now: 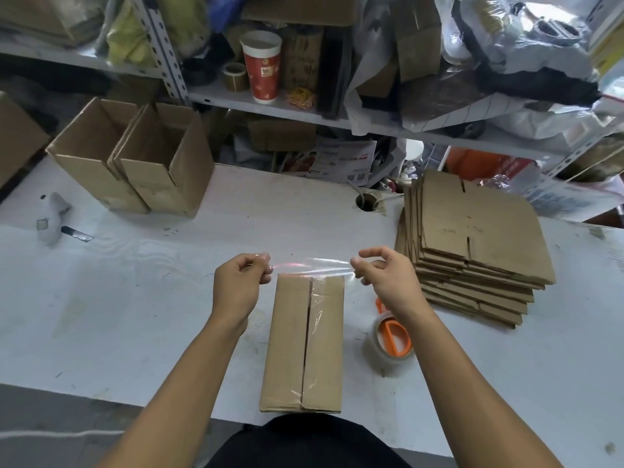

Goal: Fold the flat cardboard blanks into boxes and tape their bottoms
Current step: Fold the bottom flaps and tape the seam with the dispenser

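We have the box (304,342) bottom-up on the worktop (135,298), and our left hand (238,287) and right hand (388,278) each pinch 1 end of a tape strip (312,264) stretched just above the box's far edge. Slack could let the strip fold onto itself or land crooked, leaving that edge unsealed.

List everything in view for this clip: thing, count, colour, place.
Box: one, brown, bottom up, centre table.
Tape strip: one, clear, stretched over the box's far end.
Tape roll: one, clear with orange holder, right of box.
Flat blanks: one stack, brown, right.
Open boxes: two, brown, far left.
Cup: one, red and white, shelf.
Table: one, white.
Left hand: pinches the strip.
Right hand: pinches the strip.
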